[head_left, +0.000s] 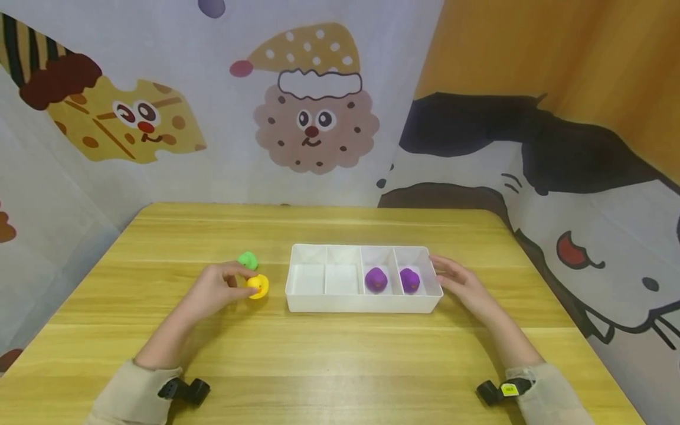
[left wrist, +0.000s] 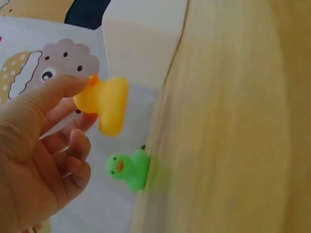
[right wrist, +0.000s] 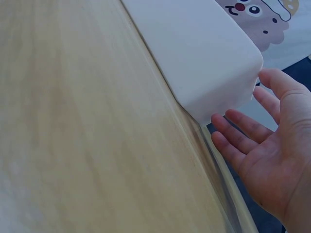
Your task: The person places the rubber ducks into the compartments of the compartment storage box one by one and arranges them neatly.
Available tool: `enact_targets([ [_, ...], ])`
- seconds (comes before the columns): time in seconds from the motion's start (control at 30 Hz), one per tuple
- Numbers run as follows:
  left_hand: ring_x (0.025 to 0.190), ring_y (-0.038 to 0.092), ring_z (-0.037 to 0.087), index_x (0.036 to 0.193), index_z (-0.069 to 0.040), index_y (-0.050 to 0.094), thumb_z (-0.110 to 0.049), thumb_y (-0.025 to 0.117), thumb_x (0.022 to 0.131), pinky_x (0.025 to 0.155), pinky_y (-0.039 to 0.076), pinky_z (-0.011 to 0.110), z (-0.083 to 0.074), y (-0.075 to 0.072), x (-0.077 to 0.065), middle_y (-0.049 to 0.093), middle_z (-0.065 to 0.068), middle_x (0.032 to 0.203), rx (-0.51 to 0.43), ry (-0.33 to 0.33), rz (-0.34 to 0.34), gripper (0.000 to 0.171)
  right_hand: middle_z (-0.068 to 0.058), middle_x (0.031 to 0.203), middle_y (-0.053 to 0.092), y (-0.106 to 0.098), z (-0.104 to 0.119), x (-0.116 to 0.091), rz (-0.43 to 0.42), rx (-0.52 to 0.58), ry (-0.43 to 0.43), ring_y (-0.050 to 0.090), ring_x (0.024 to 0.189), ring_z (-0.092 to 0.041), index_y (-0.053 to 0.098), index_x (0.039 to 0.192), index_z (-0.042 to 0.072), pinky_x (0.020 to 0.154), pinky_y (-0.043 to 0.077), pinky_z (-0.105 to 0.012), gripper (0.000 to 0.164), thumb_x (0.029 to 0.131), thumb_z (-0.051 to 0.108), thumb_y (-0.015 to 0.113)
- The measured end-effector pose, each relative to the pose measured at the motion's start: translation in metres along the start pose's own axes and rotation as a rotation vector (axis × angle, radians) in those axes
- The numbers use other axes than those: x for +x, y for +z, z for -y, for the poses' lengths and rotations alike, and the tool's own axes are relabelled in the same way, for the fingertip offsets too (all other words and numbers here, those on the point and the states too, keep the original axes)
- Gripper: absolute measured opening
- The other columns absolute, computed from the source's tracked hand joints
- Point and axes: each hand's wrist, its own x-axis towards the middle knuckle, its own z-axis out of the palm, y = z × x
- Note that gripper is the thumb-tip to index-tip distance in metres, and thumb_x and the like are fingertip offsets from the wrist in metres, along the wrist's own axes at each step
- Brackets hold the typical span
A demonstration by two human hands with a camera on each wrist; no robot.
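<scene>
Table front (head_left: 329, 360) free; white tray (head_left: 361, 303) blocks right of yellow duck (head_left: 262, 284).

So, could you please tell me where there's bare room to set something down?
Bare: the wooden tabletop in front of and behind the white four-compartment box, plus its two leftmost compartments. Crowded: left of the box, where the left hand pinches a yellow toy duck near a green toy duck, and the box's right end, by the right hand.

In the head view, the left hand (head_left: 220, 286) partly hides a green duck (head_left: 248, 260) at 8 o'clock; the 2 wrist views crop the white box (head_left: 361, 304) at 12 o'clock, hiding its purple ducks (head_left: 376, 280).
</scene>
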Motion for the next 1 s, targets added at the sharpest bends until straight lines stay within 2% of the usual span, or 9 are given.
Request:
enact_targets([
  [0.17, 0.061, 0.048, 0.019, 0.103, -0.010, 0.074, -0.020, 0.081, 0.078, 0.043, 0.041, 0.025, -0.006, -0.003, -0.002, 0.065, 0.003, 0.094, -0.004, 0.009, -0.012, 0.028, -0.024, 0.138, 0.046, 0.000, 0.001, -0.001, -0.001, -0.012, 0.010, 0.054, 0.112, -0.008, 0.041, 0.142, 0.002, 0.091, 0.041, -0.020, 0.049, 0.098, 0.015, 0.056],
  [0.4, 0.064, 0.049, 0.021, 0.103, -0.011, 0.074, -0.015, 0.081, 0.077, 0.045, 0.042, 0.026, -0.019, -0.007, -0.003, 0.061, 0.005, 0.081, -0.013, 0.075, -0.034, 0.027, -0.025, 0.137, 0.046, 0.000, 0.001, 0.000, -0.001, -0.005, 0.002, 0.055, 0.111, -0.007, 0.042, 0.142, 0.001, 0.091, 0.042, -0.021, 0.049, 0.097, 0.014, 0.056],
  [0.63, 0.063, 0.049, 0.020, 0.102, -0.009, 0.074, -0.013, 0.081, 0.078, 0.047, 0.041, 0.025, -0.036, -0.004, 0.001, 0.067, 0.001, 0.098, -0.027, 0.151, -0.040, 0.026, -0.024, 0.138, 0.046, 0.001, 0.002, -0.002, -0.001, -0.017, 0.008, 0.054, 0.111, -0.007, 0.041, 0.143, 0.002, 0.092, 0.041, -0.020, 0.049, 0.098, 0.015, 0.056],
  [1.0, 0.063, 0.049, 0.020, 0.103, -0.009, 0.074, -0.009, 0.080, 0.077, 0.047, 0.041, 0.024, -0.063, 0.004, 0.018, 0.067, 0.002, 0.101, -0.073, 0.220, 0.002, 0.026, -0.024, 0.138, 0.046, 0.001, 0.003, -0.002, 0.001, -0.023, 0.002, 0.055, 0.111, -0.007, 0.040, 0.143, 0.001, 0.092, 0.041, -0.020, 0.049, 0.098, 0.015, 0.055],
])
